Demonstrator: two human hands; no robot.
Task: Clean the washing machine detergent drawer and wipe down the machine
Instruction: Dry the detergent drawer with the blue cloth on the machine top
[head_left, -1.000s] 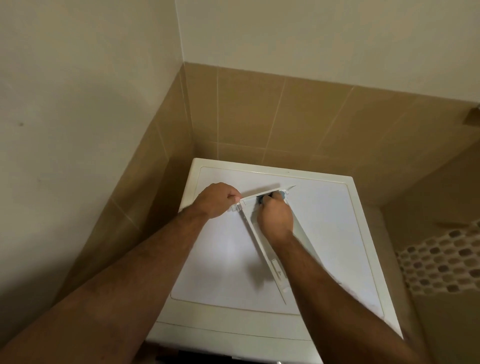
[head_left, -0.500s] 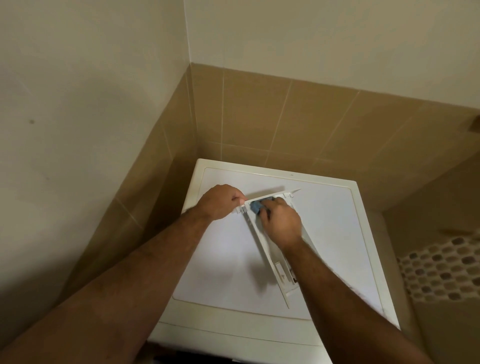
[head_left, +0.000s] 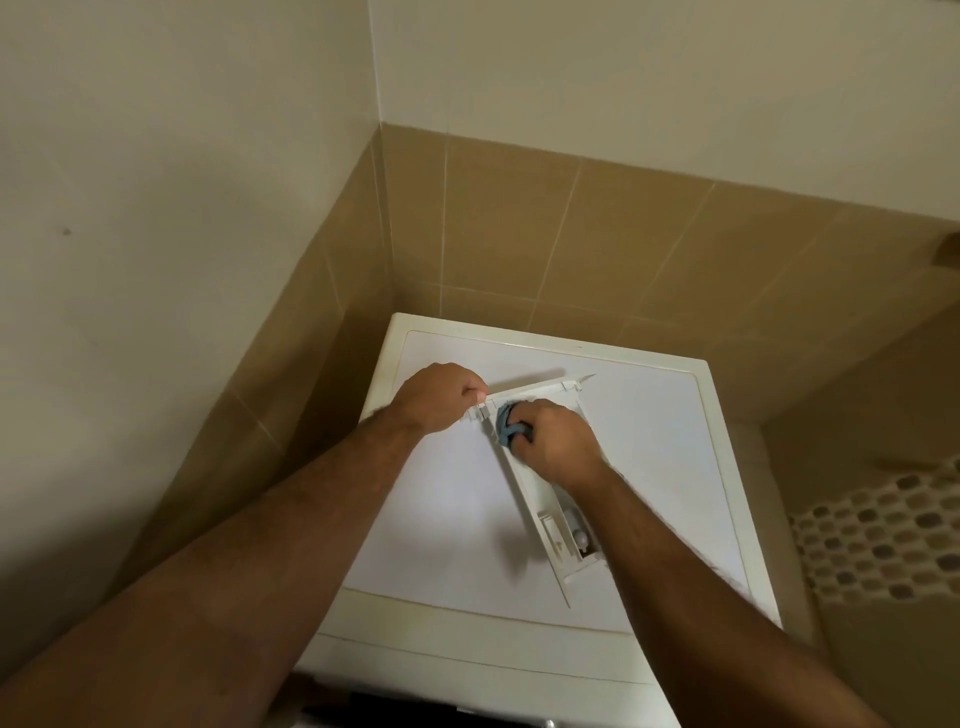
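Note:
A white detergent drawer (head_left: 551, 535) lies at an angle on top of the white washing machine (head_left: 441, 499). My left hand (head_left: 439, 397) grips the drawer's far left corner with curled fingers. My right hand (head_left: 558, 441) holds a bunched blue cloth (head_left: 508, 427) and presses it inside the drawer's far compartment. The near end of the drawer shows small compartments and a siphon cap. Most of the cloth is hidden under my fingers.
The machine stands in a corner, with a cream and tan tiled wall (head_left: 519, 234) behind it and another wall on the left. A mosaic tile strip (head_left: 883, 540) lies to the right. The machine's front edge (head_left: 467, 670) is near me.
My right hand with the cloth has slid back along the drawer, from the far right corner toward the left side and nearer to me. The left hand keeps its grip.

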